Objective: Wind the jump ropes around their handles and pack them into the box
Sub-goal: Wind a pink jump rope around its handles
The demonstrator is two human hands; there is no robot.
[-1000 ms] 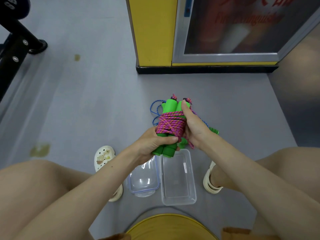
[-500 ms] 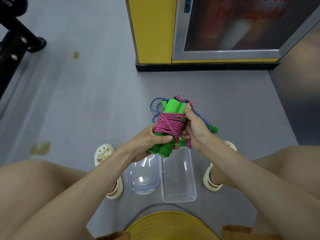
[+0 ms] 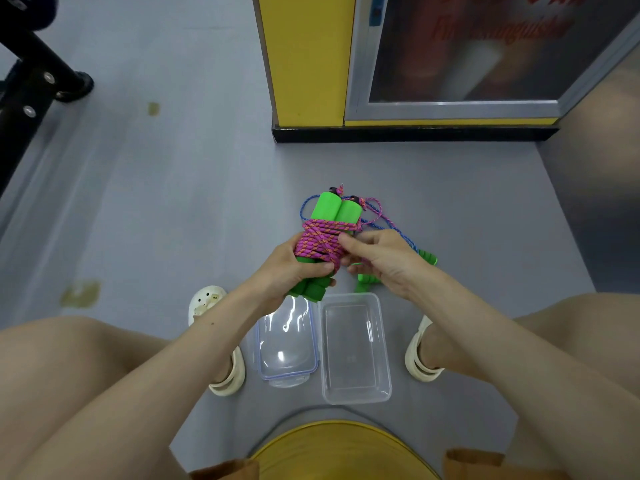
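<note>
A pink jump rope (image 3: pixel 320 242) is wound around its pair of green foam handles (image 3: pixel 334 209), held above the floor. My left hand (image 3: pixel 294 271) grips the lower part of this bundle. My right hand (image 3: pixel 379 259) pinches the pink cord at the bundle's right side. Behind it on the floor lies a second jump rope with a blue cord (image 3: pixel 403 235) and green handles (image 3: pixel 427 256), partly hidden by my right hand. The clear plastic box (image 3: pixel 355 393) stands open on the floor below my hands, with its lid (image 3: pixel 287 341) lying to its left.
I sit with my knees apart, my feet in white sandals (image 3: pixel 207 303) either side of the box. A yellow cabinet (image 3: pixel 308 60) with a glass door stands ahead. Black metal legs (image 3: pixel 31 77) are at the far left. Grey floor all around.
My right hand slid from the top of the handles down to the wound cord's right side. The bundle tilted slightly and dropped a little.
</note>
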